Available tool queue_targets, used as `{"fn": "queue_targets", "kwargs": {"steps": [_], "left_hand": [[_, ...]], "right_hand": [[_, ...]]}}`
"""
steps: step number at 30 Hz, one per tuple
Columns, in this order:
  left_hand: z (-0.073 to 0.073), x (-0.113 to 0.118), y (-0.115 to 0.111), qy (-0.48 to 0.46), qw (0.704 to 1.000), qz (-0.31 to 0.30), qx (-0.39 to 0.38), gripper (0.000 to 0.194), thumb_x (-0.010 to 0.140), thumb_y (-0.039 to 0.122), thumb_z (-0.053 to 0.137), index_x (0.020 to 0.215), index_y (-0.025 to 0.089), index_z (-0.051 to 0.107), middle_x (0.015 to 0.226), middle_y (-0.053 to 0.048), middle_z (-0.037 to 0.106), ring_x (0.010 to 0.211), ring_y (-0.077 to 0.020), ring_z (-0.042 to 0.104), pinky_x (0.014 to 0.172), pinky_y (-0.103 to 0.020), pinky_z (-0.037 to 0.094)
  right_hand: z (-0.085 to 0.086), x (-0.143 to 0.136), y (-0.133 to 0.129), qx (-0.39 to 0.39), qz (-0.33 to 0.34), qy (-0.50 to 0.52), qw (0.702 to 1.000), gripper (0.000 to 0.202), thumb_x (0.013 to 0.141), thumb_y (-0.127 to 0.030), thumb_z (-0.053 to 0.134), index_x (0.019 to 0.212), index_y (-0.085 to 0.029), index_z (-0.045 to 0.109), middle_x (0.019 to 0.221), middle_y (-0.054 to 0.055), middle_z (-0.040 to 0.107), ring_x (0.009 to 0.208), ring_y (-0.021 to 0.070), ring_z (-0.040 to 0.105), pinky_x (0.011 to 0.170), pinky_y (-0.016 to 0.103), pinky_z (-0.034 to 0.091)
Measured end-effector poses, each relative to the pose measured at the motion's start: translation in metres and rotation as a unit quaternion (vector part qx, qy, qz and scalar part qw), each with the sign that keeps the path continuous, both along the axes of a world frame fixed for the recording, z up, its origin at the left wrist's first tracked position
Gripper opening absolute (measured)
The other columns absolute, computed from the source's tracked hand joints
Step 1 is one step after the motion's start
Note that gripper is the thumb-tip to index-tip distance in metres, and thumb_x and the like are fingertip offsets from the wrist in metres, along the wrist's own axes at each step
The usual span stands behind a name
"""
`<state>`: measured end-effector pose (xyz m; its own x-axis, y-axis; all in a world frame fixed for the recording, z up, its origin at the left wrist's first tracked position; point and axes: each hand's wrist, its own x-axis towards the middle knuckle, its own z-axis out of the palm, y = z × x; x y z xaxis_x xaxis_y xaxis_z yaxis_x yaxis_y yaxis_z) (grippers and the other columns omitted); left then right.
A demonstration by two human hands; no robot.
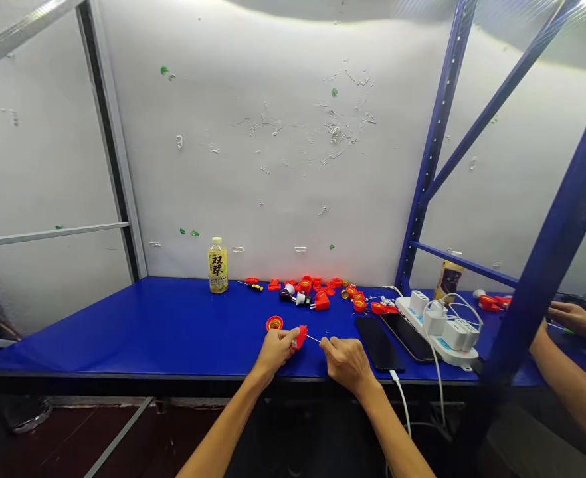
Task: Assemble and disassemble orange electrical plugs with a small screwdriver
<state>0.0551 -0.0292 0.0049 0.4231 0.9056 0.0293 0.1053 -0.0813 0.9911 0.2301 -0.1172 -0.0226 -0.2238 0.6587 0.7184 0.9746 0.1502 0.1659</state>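
My left hand [277, 350] pinches a small red plastic housing [299, 338] above the front part of the blue table. My right hand [347, 362] is closed around a screwdriver [313, 338]; its thin metal shaft points left and its tip meets the housing, while the fist hides the handle. Just behind my left hand lies a red round lamp socket [274, 323] with a brass-coloured inside. A red plug piece [321, 301] with two metal prongs lies farther back. Tiny bits, perhaps screws, lie near the right hand.
Several red plastic parts [337, 283] are scattered along the wall. A yellow-black screwdriver [254, 287] and a drink bottle [218, 267] stand or lie left of them. To the right are two phones [379, 344], a white power strip [442, 338] and a blue post [537, 252]. Another person's arms [567, 372] work beyond it.
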Motion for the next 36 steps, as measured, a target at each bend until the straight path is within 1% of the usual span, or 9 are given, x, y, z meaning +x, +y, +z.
{"fn": "queue_targets", "kwargs": {"steps": [4, 7, 10, 14, 17, 21, 28, 32, 36], "left_hand": [[-0.002, -0.002, -0.001, -0.035, 0.999, -0.014, 0.016, 0.053, 0.067, 0.067, 0.066, 0.061, 0.016, 0.055, 0.043, 0.007, 0.039, 0.036, -0.0043, 0.029, 0.037, -0.019, 0.016], [-0.005, -0.003, 0.000, -0.051, 0.994, -0.060, 0.070, 0.053, 0.073, 0.059, 0.065, 0.097, 0.012, 0.069, 0.059, 0.001, 0.058, 0.043, -0.0070, 0.042, 0.038, -0.019, 0.027], [-0.009, -0.004, 0.001, -0.036, 0.989, -0.075, 0.118, 0.059, 0.078, 0.052, 0.063, 0.124, 0.015, 0.063, 0.087, -0.006, 0.067, 0.063, -0.0132, 0.056, 0.042, -0.019, 0.036], [-0.011, -0.006, 0.002, -0.005, 0.978, -0.062, 0.201, 0.048, 0.084, 0.042, 0.057, 0.127, 0.022, 0.064, 0.112, -0.008, 0.064, 0.081, -0.0167, 0.058, 0.057, -0.023, 0.046], [-0.009, -0.007, 0.001, 0.008, 0.969, -0.067, 0.237, 0.046, 0.086, 0.038, 0.055, 0.128, 0.023, 0.063, 0.112, -0.006, 0.064, 0.086, -0.0171, 0.058, 0.075, -0.029, 0.049], [-0.007, -0.007, -0.001, 0.042, 0.961, -0.075, 0.261, 0.044, 0.090, 0.046, 0.050, 0.118, 0.019, 0.069, 0.088, -0.003, 0.065, 0.078, -0.0166, 0.053, 0.073, -0.028, 0.042], [-0.007, -0.003, 0.000, 0.041, 0.977, -0.014, 0.207, 0.054, 0.086, 0.055, 0.050, 0.052, 0.015, 0.060, 0.056, 0.000, 0.051, 0.059, -0.0126, 0.043, 0.060, -0.027, 0.032], [-0.009, -0.003, 0.000, -0.011, 0.986, -0.050, 0.161, 0.047, 0.084, 0.054, 0.054, 0.068, 0.013, 0.070, 0.058, 0.000, 0.057, 0.058, -0.0130, 0.047, 0.060, -0.026, 0.036], [-0.011, -0.006, -0.001, -0.024, 0.984, -0.065, 0.163, 0.048, 0.081, 0.046, 0.061, 0.115, 0.013, 0.069, 0.091, -0.007, 0.070, 0.077, -0.0189, 0.060, 0.072, -0.030, 0.047]], "right_hand": [[-0.003, 0.002, 0.002, 0.029, 0.058, 0.054, 0.996, 0.027, 0.095, -0.017, 0.043, 0.089, -0.016, 0.069, 0.063, 0.002, 0.064, 0.051, 0.0107, 0.052, 0.055, 0.029, 0.022], [0.001, 0.005, 0.004, -0.058, 0.099, 0.210, 0.971, 0.032, 0.097, -0.024, 0.042, 0.079, -0.017, 0.067, 0.064, 0.002, 0.064, 0.055, 0.0105, 0.053, 0.056, 0.026, 0.026], [0.005, 0.010, 0.009, -0.164, 0.149, 0.373, 0.901, 0.037, 0.095, -0.037, 0.045, 0.073, -0.017, 0.065, 0.058, -0.001, 0.054, 0.052, 0.0098, 0.044, 0.055, 0.024, 0.026], [0.007, 0.021, 0.015, -0.274, 0.219, 0.506, 0.788, 0.046, 0.088, -0.053, 0.050, 0.069, -0.015, 0.065, 0.048, -0.007, 0.032, 0.047, 0.0080, 0.026, 0.049, 0.024, 0.019], [0.007, 0.026, 0.016, -0.305, 0.240, 0.539, 0.748, 0.048, 0.084, -0.059, 0.053, 0.069, -0.015, 0.063, 0.046, -0.009, 0.027, 0.045, 0.0071, 0.019, 0.047, 0.025, 0.015], [0.008, 0.023, 0.014, -0.278, 0.217, 0.506, 0.787, 0.044, 0.088, -0.052, 0.051, 0.066, -0.015, 0.062, 0.047, -0.007, 0.029, 0.046, 0.0074, 0.022, 0.048, 0.024, 0.017], [-0.002, 0.005, 0.003, -0.015, 0.095, 0.182, 0.979, 0.035, 0.095, -0.024, 0.043, 0.076, -0.016, 0.071, 0.055, 0.002, 0.056, 0.048, 0.0094, 0.044, 0.053, 0.027, 0.021], [-0.005, 0.004, 0.001, 0.002, 0.092, 0.172, 0.981, 0.034, 0.097, -0.024, 0.042, 0.088, -0.016, 0.073, 0.060, 0.003, 0.060, 0.050, 0.0106, 0.049, 0.054, 0.026, 0.024], [0.003, 0.010, 0.006, -0.156, 0.149, 0.350, 0.911, 0.040, 0.095, -0.039, 0.046, 0.071, -0.016, 0.069, 0.060, 0.002, 0.057, 0.054, 0.0109, 0.046, 0.056, 0.024, 0.029]]}}
